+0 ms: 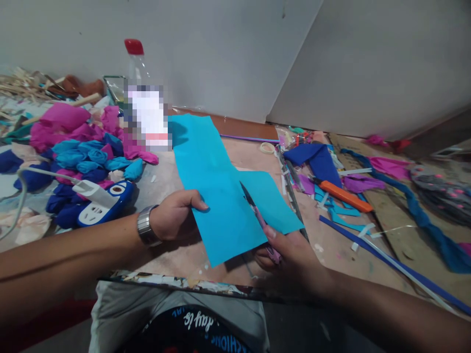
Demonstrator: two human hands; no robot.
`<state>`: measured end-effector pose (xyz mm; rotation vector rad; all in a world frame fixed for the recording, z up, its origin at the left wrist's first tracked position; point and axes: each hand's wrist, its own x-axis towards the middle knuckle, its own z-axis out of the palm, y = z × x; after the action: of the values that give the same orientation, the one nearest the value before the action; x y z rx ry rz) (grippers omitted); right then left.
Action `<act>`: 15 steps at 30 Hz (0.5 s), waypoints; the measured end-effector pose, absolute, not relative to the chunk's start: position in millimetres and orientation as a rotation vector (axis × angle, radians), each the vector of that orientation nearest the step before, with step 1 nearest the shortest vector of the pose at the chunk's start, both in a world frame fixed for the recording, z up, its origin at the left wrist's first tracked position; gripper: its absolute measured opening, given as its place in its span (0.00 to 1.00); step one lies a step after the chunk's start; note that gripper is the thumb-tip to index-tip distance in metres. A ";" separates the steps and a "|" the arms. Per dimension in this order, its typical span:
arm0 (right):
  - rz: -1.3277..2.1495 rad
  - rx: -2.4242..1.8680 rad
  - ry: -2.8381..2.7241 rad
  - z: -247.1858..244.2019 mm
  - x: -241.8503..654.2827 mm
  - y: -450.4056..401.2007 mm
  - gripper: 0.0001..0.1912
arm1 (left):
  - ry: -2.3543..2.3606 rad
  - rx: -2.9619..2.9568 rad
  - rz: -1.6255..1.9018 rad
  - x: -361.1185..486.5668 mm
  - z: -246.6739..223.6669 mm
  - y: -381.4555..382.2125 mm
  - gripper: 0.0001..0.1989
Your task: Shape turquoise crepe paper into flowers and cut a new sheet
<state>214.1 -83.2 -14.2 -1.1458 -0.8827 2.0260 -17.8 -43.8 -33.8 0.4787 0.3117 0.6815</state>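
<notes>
Gripping blue paper (221,196) (L hand (174,215)) & scissors (258,214) (R hand (292,255)), w/ socket block (105,208) L, orange cutter (346,196) R.

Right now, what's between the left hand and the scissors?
In the head view, a stretch of bright blue paper: the left hand grips its left edge, and the scissors cross it farther right.

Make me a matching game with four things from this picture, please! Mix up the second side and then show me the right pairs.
Things:
1. Left hand
2. Scissors
3. Bottle cap
4. Paper

Matches:
A. Red
B. In the right hand
C. Bright blue
D. Thumb on the sheet's edge

Right pairs:
1-D, 2-B, 3-A, 4-C
</notes>
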 end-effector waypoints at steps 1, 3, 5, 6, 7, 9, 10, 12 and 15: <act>2.043 -1.146 -0.882 -14.4 214.8 -83.2 0.32 | 0.315 0.484 0.683 -17.7 -33.5 -43.7 0.33; 2.075 -1.137 -0.872 -16.4 216.9 -83.1 0.34 | 0.310 0.488 0.683 -17.5 -33.0 -43.5 0.32; 2.131 -1.147 -0.848 -19.4 218.4 -82.9 0.36 | 0.313 0.492 0.681 -17.4 -32.9 -43.4 0.32; 2.143 -1.150 -0.833 -20.7 218.8 -82.8 0.36 | 0.321 0.494 0.684 -17.3 -33.0 -43.5 0.31; 2.147 -1.151 -0.825 -21.6 218.7 -82.8 0.35 | 0.330 0.496 0.688 -17.2 -33.0 -43.7 0.31; 2.112 -1.112 -0.828 -22.2 217.9 -82.9 0.36 | 0.342 0.494 0.696 -16.7 -32.8 -44.5 0.32; 2.111 -1.095 -0.834 -21.8 217.4 -83.0 0.36 | 0.344 0.491 0.698 -16.3 -32.5 -44.9 0.32; 2.129 -1.083 -0.843 -20.8 216.8 -83.5 0.36 | 0.341 0.488 0.697 -15.7 -31.9 -45.5 0.33; 2.126 -1.092 -0.861 -20.4 217.6 -84.5 0.32 | 0.335 0.490 0.687 -15.6 -31.8 -45.4 0.33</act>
<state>217.6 -84.5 -20.4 -1.0916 -0.8609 2.1259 -15.6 -45.4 -31.8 0.4901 0.3355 0.6866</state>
